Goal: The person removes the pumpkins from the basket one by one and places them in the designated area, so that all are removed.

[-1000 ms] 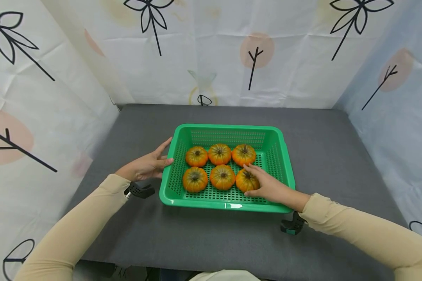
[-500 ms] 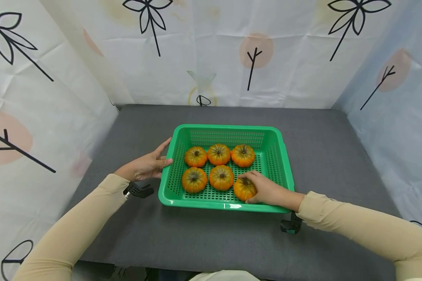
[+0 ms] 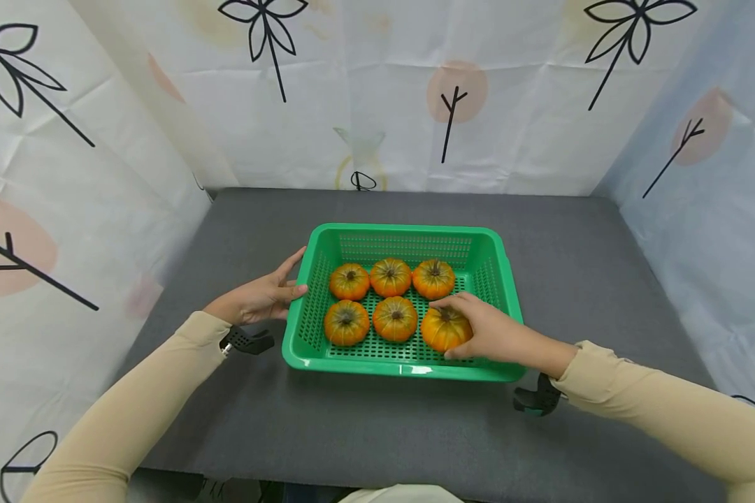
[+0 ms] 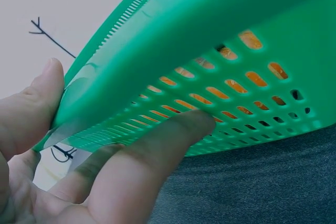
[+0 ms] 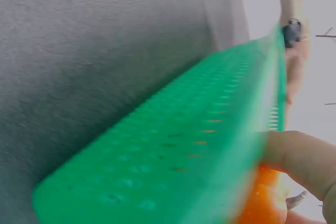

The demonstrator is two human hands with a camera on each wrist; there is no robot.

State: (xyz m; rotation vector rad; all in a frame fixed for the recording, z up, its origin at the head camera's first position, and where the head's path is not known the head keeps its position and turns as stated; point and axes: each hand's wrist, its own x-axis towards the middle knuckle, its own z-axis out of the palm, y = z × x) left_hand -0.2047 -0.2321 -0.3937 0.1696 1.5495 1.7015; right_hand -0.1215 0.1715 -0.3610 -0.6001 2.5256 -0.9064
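Inside a green plastic basket point(image 3: 409, 369) sit several small orange pumpkins in two rows. My right hand point(image 3: 497, 335) holds the front right pumpkin point(image 3: 443, 330), its fingers over the far side and the thumb at the near side. Part of that pumpkin point(image 5: 262, 203) shows below a finger in the right wrist view, beyond the blurred basket wall. At the basket's left side, my left hand point(image 3: 261, 299) grips the rim. In the left wrist view, the thumb point(image 4: 44, 90) lies at the rim while a finger point(image 4: 173, 137) rests along the slotted outer wall.
The basket stands on a grey cloth-covered table point(image 3: 365, 433). White curtains point(image 3: 377, 105) printed with leaves and trees enclose the back and sides. Dark devices are strapped to both wrists.
My right fingers have closed round the front right pumpkin. It shifted toward the front edge, then back and to the right with the hand. The left hand has kept its place at the basket.
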